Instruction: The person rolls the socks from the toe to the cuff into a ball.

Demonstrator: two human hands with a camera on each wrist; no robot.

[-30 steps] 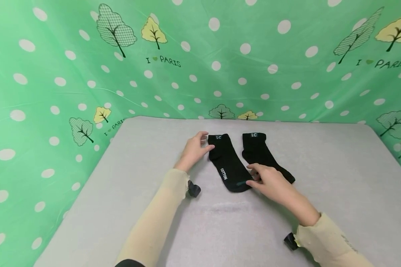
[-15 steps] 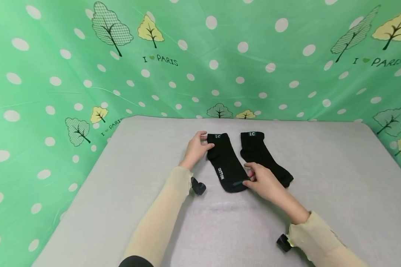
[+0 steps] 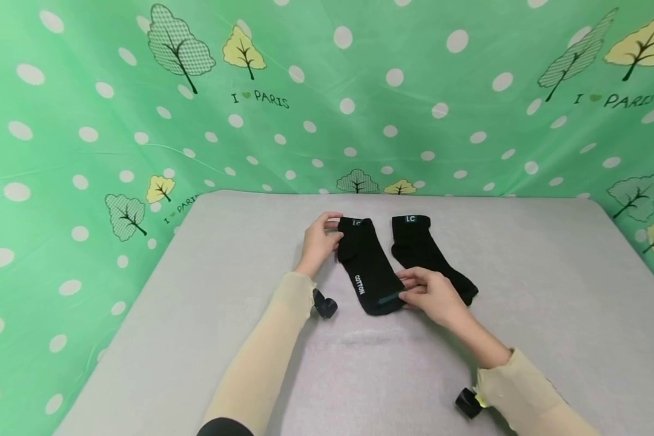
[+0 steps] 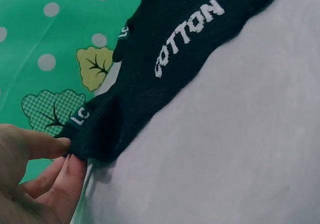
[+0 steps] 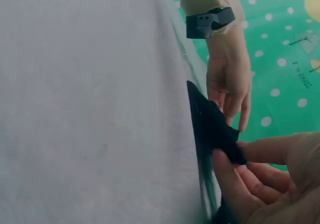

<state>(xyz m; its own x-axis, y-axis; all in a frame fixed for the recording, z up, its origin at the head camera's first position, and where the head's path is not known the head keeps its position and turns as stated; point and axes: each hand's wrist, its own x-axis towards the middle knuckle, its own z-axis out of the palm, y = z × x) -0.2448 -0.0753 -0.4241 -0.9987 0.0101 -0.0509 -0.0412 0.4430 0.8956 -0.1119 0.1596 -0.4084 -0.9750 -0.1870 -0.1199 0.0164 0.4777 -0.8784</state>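
Two black ankle socks lie side by side in the head view, each with an "LC" mark at the cuff. My left hand point(image 3: 317, 245) pinches the cuff edge of the left sock point(image 3: 364, 257), as the left wrist view shows between thumb and fingers point(image 4: 67, 176). At the toe end of that same sock, my right hand point(image 3: 436, 297) pinches the fabric; thumb and fingers meet on it in the right wrist view. White "COTTON" lettering runs along the sock's side. The right sock point(image 3: 416, 239) lies flat, its toe partly behind my right hand.
A grey cloth-covered table point(image 3: 240, 260) spreads beneath the socks. Behind it hangs a green polka-dot curtain point(image 3: 283, 151) printed with trees. Black wrist cameras point(image 3: 325, 304) sit on both sleeves.
Both hands have closed from loosely touching the left sock to pinching its cuff and toe. The sock has barely shifted; the right sock stays put. The head view has shifted slightly.
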